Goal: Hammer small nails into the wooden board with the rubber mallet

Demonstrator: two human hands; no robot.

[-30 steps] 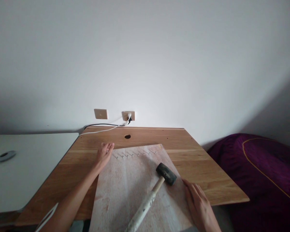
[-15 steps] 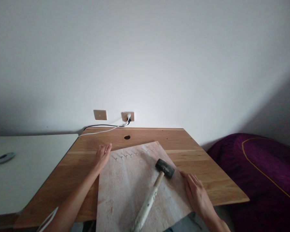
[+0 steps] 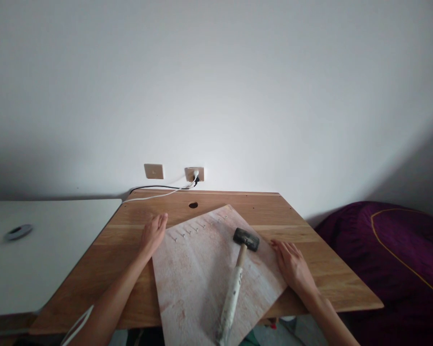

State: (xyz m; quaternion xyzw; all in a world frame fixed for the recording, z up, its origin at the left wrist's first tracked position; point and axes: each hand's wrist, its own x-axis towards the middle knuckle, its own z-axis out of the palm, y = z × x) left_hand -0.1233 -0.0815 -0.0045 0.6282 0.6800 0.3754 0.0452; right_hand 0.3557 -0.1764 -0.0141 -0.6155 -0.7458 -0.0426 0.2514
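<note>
With fingers close together, pinching or not I cannot tell, the left hand (image 3: 153, 234) and right hand (image 3: 293, 266) flank the board (image 3: 191, 283), which bears far-side nails (image 3: 190, 232) and a hammer (image 3: 234, 284), on the table (image 3: 332, 281).

1. You face a white wall (image 3: 238, 96) with a beige plate (image 3: 153, 171) and, right of it, a socket (image 3: 201, 174) holding plugs (image 3: 196, 173).
2. A white cable (image 3: 155, 197) and a black cable (image 3: 147, 186) run left from it, at the back of your wooden table (image 3: 317, 283), near an oval hole (image 3: 193, 205).
3. On your left, a white tabletop (image 3: 57, 269) carries a grey ring (image 3: 18, 232).
4. On your right bulges a purple fabric mound (image 3: 346, 240) with yellow trim (image 3: 411, 270).
</note>
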